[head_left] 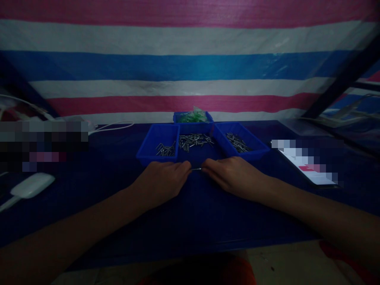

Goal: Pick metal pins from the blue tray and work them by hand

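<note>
My left hand (168, 176) and my right hand (234, 174) meet over the near middle of the table, fingers pinched. A short, thin metal rod (196, 169) spans the gap between them, one end in each hand; the fingers cover its ends. Just beyond, a loose pile of slim metal pieces (194, 140) lies on the table. Left of the pile is a blue bin (142, 152) with thin metal pieces (166, 149), some looking bent. On the right, another blue bin (255, 144) holds more slim metal pieces (237, 142).
Behind the pile stands a smaller blue bin (177, 115) with green items in clear plastic (192, 116). A phone-like device (322, 174) lies at right on the blue table (196, 221). A white object (32, 185) and white cables (114, 126) are at left. Striped sheeting (190, 67) hangs behind.
</note>
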Demonstrator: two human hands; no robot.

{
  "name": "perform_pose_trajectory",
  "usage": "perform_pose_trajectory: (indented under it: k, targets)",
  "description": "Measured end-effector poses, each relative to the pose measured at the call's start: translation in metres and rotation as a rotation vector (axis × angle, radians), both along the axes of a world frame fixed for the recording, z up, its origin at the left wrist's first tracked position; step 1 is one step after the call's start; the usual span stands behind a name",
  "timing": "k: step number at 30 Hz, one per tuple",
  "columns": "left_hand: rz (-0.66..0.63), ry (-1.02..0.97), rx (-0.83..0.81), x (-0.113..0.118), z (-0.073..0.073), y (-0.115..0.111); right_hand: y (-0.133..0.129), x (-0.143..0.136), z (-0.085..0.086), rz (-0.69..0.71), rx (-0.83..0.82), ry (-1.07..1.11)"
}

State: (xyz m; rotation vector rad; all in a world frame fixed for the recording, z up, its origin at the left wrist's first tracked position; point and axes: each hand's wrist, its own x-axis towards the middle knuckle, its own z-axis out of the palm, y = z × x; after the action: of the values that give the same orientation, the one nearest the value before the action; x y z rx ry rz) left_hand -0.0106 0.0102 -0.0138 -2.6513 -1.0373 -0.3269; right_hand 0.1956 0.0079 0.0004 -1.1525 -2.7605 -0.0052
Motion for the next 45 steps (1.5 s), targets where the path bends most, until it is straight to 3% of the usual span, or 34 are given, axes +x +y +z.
perform_pose_trajectory:
  k: [45]
  targets:
    - [0.007,-0.007,-0.019,-0.0013,0.0013,-0.0017,-0.0003,-0.0003,0.0002,-0.002,0.034,-0.005]
